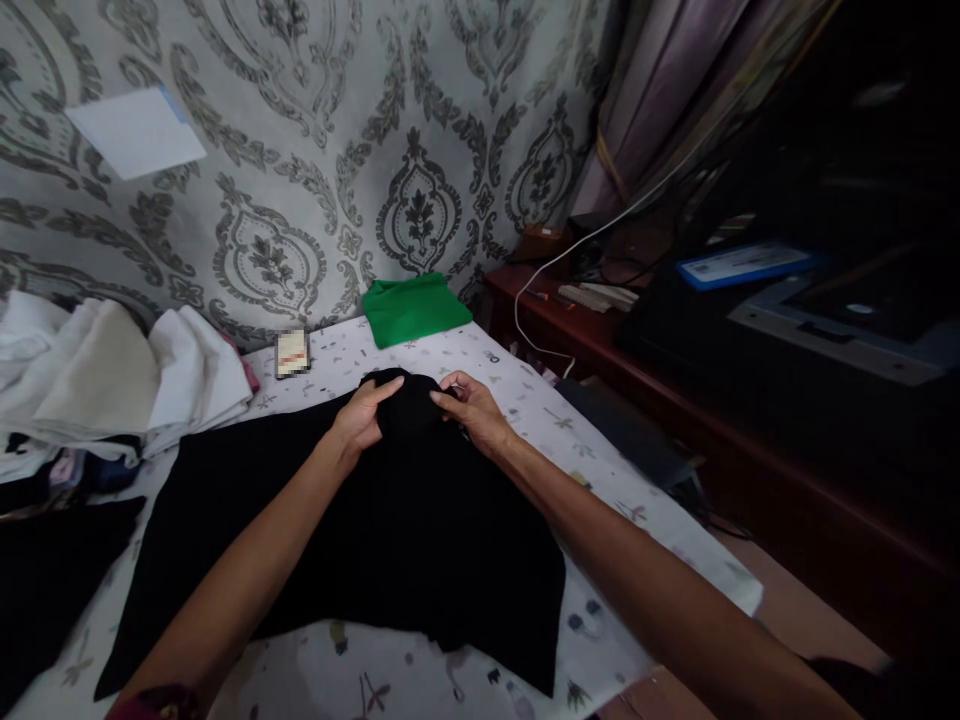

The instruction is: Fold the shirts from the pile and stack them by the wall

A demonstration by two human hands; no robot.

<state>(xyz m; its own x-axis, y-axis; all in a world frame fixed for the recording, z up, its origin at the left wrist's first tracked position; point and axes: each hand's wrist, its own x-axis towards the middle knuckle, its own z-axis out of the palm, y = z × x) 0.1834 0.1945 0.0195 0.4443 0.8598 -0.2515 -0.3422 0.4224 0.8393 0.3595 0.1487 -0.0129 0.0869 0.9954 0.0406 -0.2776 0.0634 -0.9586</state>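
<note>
A black garment (420,530) lies spread over the white patterned sheet (615,590), its far edge bunched up slightly. My left hand (363,414) grips that far edge from the left, with the thumb on top of the cloth and the fingers mostly hidden. On the other side of the bunched part, my right hand (478,412) pinches the cloth between thumb and curled fingers. A short stretch of black fabric spans the gap between both hands. Too dark for detail, the garment's exact kind does not show.
Beyond my hands lie a folded green cloth (416,310) and a small card-like item (292,354). White folded clothes (112,375) are heaped at left, above more black cloth (52,580). A dark red wooden desk (750,480) with a white cable (600,232) borders the right side.
</note>
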